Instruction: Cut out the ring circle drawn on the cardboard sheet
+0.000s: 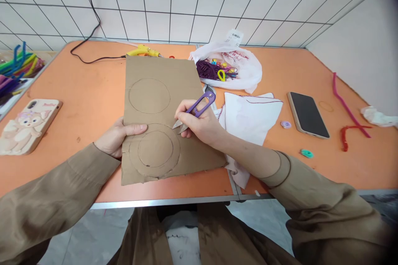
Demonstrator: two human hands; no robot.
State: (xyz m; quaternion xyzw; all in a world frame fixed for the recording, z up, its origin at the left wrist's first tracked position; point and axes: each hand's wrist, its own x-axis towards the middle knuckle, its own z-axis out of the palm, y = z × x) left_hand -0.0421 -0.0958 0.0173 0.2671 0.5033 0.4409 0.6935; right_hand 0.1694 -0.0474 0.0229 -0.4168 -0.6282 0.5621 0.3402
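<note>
A brown cardboard sheet [192, 149] is tilted up over the table's front edge, with drawn circles on its face. My left hand [116, 136] grips its left edge, thumb on top and fingers behind. In my right hand [200, 122] are purple-handled thread snips [202, 105], fingers closed around them. Their metal blades point left, and the tips meet the cardboard at the upper right of the lower double ring. Part of that ring's line looks cut or scored.
Behind the cardboard lie a yellow glue gun [144, 51] with a black cord and a white plastic bag [245, 68] of purple yarn. Right of it are a white cloth [248, 112], a phone [307, 114] and pipe cleaners [350, 103]. A cartoon-cased phone [31, 126] lies left.
</note>
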